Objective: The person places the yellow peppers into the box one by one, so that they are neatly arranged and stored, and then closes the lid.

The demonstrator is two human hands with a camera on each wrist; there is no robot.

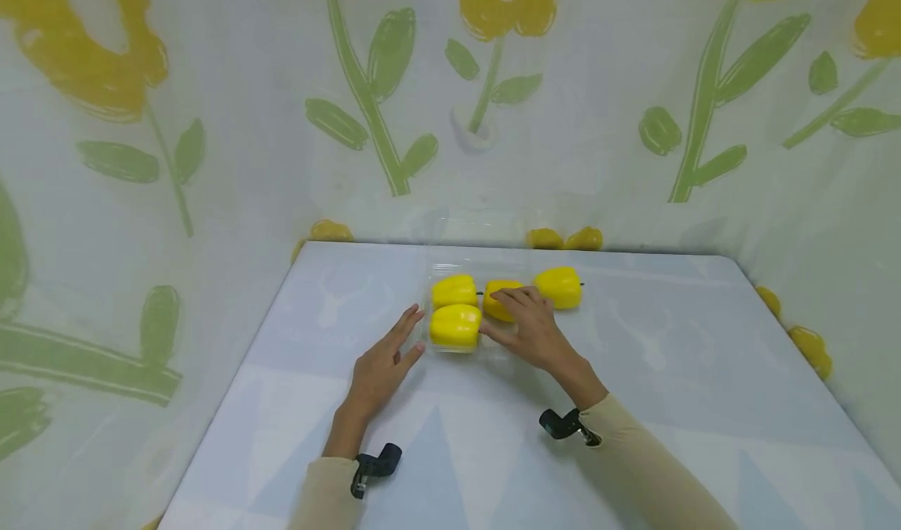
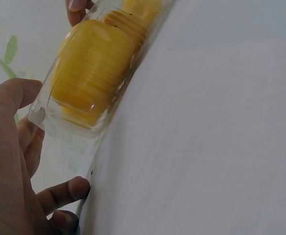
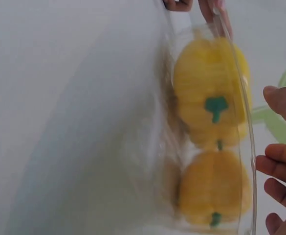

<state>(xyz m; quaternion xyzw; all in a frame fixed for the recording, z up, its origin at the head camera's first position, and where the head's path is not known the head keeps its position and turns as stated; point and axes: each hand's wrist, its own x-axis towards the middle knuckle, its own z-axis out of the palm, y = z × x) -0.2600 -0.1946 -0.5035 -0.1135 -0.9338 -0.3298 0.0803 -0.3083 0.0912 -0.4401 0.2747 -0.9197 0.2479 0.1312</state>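
We count four yellow peppers (image 1: pixel 454 325): three in one clear box (image 1: pixel 454 349), one beside; left hand (image 1: pixel 378 372) and right hand (image 1: pixel 533 334) are spread.

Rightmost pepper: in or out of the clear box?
Out: head view shows the rightmost pepper on the table, beside the clear box.

A small enclosed booth is shown, though whether it is set in a home, lab or studio cannot be told. The surface (image 1: pixel 739 374) is bordered on 3 sides by pale sheeting (image 1: pixel 598 162), by which large yellow flowers (image 1: pixel 127 80) and green leaves (image 1: pixel 393 53) are displayed. The surface is patterned with bluish triangles (image 1: pixel 436 467) and deer heads (image 1: pixel 647 334). Wearable filming is suggested by 2 black devices (image 1: pixel 383 461) at the sleeve ends.
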